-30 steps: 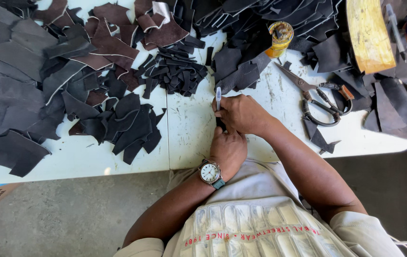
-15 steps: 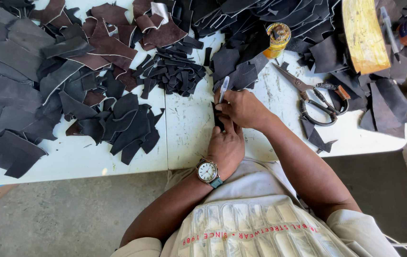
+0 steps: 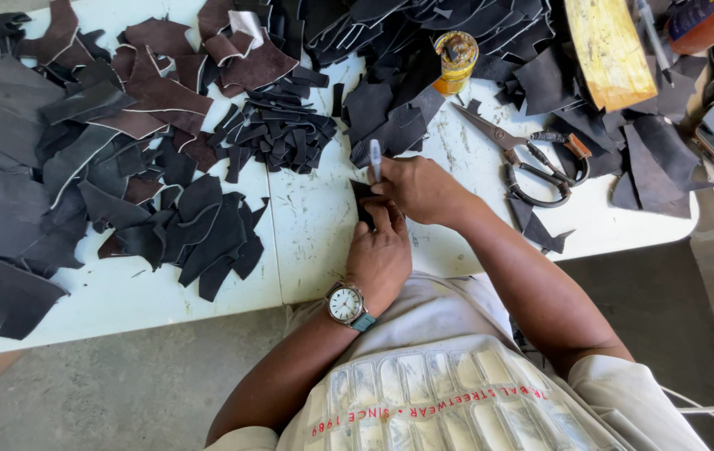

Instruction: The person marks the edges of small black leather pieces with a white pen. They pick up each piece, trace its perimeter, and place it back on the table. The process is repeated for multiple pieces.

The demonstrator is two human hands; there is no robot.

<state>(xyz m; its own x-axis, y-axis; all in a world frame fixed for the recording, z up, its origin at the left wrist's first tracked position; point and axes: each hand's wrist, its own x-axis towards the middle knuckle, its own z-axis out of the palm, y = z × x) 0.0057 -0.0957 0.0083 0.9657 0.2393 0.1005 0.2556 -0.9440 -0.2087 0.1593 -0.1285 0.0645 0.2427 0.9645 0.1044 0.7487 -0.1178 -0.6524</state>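
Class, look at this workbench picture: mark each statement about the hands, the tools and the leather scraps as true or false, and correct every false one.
1. The right hand holds a slim silver pen upright over a small dark leather piece. True.
2. The left hand is bare at the wrist. False: a round white-faced wristwatch sits there.
3. The large metal shears lie on the white table, right of both hands. True.
4. The shears are gripped in the left hand. False: nobody holds them; the left hand steadies the leather piece.
5. The small yellow pot stands at the table's near edge. False: it stands at the far side, among dark scraps.
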